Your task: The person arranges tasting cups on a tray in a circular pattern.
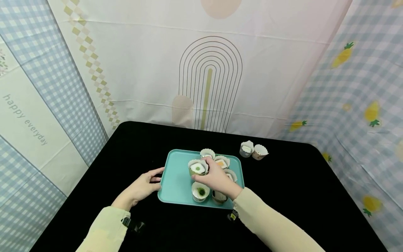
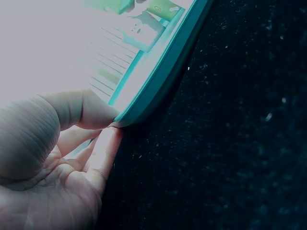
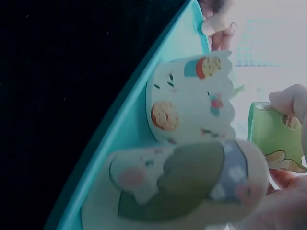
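Note:
My left hand (image 1: 141, 187) pinches the left rim of a turquoise tray (image 1: 174, 175), thumb over the edge and fingertips against its outer side in the left wrist view. In my right hand (image 1: 217, 178) is a green paper baking cup (image 3: 273, 136), gripped by its sides between thumb and fingers. Its white filling (image 1: 197, 168) bears a small green dot. Nearer me on the tray stands a white printed cup (image 3: 192, 98) with a dark green topping (image 1: 201, 191). Beside it is a brownish cup (image 1: 219, 197), partly behind my right wrist.
Further cups stand on the tray's right half, one with an orange topping (image 1: 221, 163) and one at the back edge (image 1: 207, 153). Beyond the tray, a grey cup (image 1: 246, 149) and a brown one (image 1: 259, 152) stand together on the black table (image 1: 283, 182). Curtains (image 1: 141, 63) hang behind.

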The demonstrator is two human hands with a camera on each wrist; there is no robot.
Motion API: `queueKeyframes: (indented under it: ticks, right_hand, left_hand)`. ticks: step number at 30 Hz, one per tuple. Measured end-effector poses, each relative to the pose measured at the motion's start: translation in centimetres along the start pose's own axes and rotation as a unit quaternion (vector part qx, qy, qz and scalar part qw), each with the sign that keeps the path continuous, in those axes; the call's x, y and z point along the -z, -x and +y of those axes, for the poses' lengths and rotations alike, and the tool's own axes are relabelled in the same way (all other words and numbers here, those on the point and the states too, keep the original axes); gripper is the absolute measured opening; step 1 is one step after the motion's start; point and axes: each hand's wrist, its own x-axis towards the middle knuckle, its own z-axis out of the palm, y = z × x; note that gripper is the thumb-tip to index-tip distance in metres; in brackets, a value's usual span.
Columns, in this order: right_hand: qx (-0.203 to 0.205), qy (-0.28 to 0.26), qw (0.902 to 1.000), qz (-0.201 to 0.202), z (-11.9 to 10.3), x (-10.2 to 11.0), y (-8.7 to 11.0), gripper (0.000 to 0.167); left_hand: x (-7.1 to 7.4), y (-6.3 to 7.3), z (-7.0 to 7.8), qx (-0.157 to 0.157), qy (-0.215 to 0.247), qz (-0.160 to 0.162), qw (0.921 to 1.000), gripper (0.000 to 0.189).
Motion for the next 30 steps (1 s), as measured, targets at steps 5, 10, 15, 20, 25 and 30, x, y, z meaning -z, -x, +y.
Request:
queueKeyframes:
  ticks: [5,10,15,20,25,30]
  right_hand:
    - [0.008,0.013,0.9998,-0.010,-0.1,-1.0,-0.4,0.053]
    - [0.001,0.007,0.9997,-0.023,-0.1,-1.6,-0.5,0.049]
    - [-0.006,0.005,0.9991,-0.041,-0.4,-1.8,-0.4,0.051]
    - [-0.005,0.028,0.9983,-0.051,-0.2,-2.1,-0.5,0.053]
    - [-0.022,0.037,0.9981,-0.043,0.1,-2.3,-0.6,0.052]
    - [-0.028,0.063,0.9971,-0.032,0.0,-2.4,-0.7,0.054]
  left_hand:
    - [0.0,0.0,-0.1,0.002,0.000,0.002,1.0000,0.070]
    - [0.0,-0.1,-0.3,0.003,0.002,0.003,1.0000,0.070]
    - [-0.1,-0.2,-0.4,0.002,0.000,0.007,1.0000,0.070]
    - [-0.2,-0.2,-0.5,-0.003,-0.001,0.009,1.0000,0.071]
    - [-0.2,-0.3,-0.5,-0.004,0.002,0.009,0.9999,0.071]
    - [-0.2,-0.3,-0.4,-0.001,-0.002,0.011,0.9999,0.071]
